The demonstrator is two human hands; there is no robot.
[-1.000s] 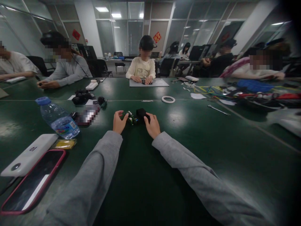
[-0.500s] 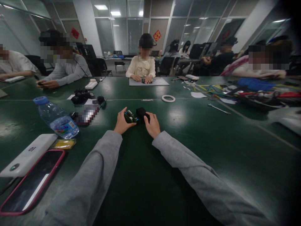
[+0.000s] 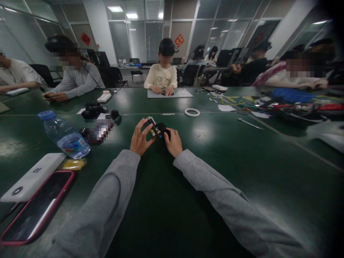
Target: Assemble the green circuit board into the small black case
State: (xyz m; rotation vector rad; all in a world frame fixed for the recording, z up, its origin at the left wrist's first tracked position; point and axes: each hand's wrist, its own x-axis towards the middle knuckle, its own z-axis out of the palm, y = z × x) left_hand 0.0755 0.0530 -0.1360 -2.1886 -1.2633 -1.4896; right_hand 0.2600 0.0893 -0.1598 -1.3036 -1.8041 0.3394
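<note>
Between thumb and fingers, my left hand [image 3: 140, 139] grips a small circuit board [image 3: 153, 131] that carries blue, yellow and white parts. The board is tilted, its upper end raised to the left. Just right of it, my right hand [image 3: 173, 142] holds a black box-like piece [image 3: 162, 128], partly hidden behind the board and my fingers. The board and the black piece overlap in view; whether they touch is unclear. Both hands are over the middle of the dark green table [image 3: 166, 200].
Leftward lie a water bottle [image 3: 64, 136], a yellow packet [image 3: 73, 165], a white power bank [image 3: 33, 177] and a red-edged phone [image 3: 37, 208]. Beyond my hands is a white ring [image 3: 192, 112]; a wrench [image 3: 250, 124] and cables [image 3: 295, 107] lie right. A person [image 3: 162, 75] sits opposite.
My left hand has turned and tilted the circuit board, raising its upper end and bringing it closer to the black piece. That piece has also tilted in my right hand.
</note>
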